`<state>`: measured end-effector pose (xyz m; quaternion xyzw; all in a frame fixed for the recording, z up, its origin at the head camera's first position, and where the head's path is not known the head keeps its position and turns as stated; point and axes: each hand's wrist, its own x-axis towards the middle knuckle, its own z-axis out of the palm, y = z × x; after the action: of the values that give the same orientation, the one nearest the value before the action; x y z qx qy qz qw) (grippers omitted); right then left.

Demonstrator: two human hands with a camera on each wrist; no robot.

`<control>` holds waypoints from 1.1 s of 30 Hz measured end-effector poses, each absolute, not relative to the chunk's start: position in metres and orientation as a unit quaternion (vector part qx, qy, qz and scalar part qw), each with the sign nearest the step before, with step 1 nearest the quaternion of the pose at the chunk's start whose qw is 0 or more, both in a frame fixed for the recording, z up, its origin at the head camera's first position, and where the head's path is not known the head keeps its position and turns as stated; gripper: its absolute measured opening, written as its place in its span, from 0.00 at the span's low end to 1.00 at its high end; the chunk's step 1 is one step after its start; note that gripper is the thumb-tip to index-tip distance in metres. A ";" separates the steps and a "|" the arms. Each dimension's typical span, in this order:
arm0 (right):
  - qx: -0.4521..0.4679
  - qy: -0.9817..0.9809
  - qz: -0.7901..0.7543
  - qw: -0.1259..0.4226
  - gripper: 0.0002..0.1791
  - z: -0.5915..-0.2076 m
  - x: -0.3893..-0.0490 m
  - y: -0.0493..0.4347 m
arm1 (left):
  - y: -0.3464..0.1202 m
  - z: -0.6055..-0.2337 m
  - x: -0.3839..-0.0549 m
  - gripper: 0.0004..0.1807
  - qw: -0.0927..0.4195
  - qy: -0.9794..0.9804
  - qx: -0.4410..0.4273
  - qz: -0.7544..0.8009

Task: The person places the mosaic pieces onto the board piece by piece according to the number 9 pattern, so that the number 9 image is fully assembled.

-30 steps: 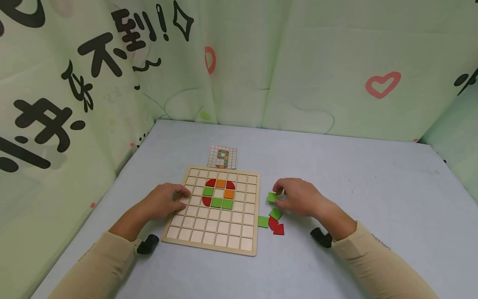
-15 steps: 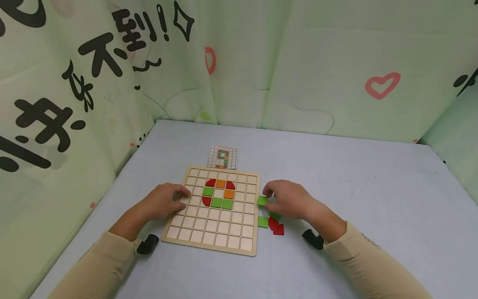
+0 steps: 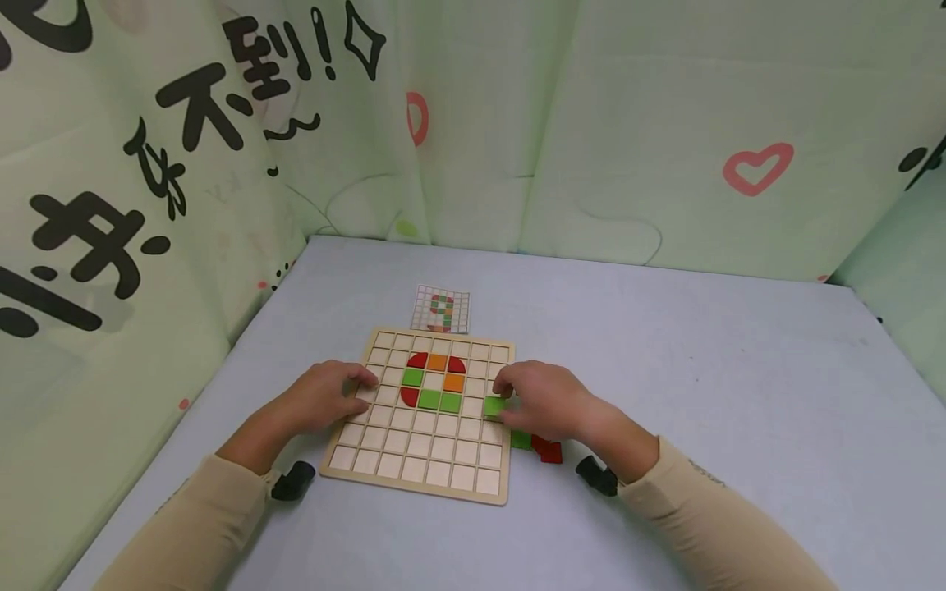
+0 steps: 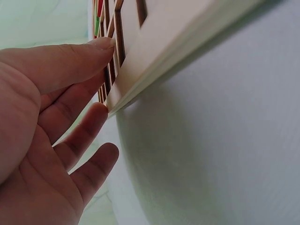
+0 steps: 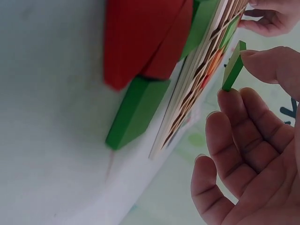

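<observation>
A wooden grid board lies on the table, with red, orange and green pieces forming a ring in its upper middle cells. At its left edge my left hand rests with thumb and fingertips touching the board, fingers relaxed. My right hand pinches a green square tile above the board's right side. In the right wrist view that green tile stands between thumb and fingertip, raised off the board. Below this hand are loose red pieces and a green square, partly hidden by the hand.
Just behind the board lies a small printed card showing a coloured grid pattern. The pale tabletop extends to the right. A light green curtain with black writing and hearts encloses the back and sides.
My right hand has carried the green tile leftward from the table at the board's right onto the space above the board. The left hand and the board have stayed put.
</observation>
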<state>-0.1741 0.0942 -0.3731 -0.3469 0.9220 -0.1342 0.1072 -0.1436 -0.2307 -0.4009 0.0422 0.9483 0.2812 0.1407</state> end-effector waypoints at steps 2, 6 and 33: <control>-0.352 0.920 -0.133 0.107 0.13 -0.373 -0.173 0.090 | -0.231 -0.401 -0.144 0.18 0.141 0.948 0.043 0.282; -0.354 0.919 -0.134 0.113 0.12 -0.374 -0.171 0.083 | -0.232 -0.401 -0.144 0.17 0.138 0.949 0.047 0.280; -0.391 0.900 -0.146 0.126 0.08 -0.381 -0.162 0.048 | -0.231 -0.399 -0.143 0.17 0.145 0.948 0.041 0.281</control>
<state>-0.1622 0.0476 -0.3808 -0.3907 0.9001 -0.1460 0.1258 -0.1427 -0.2311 -0.3995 0.0409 0.9479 0.2807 0.1452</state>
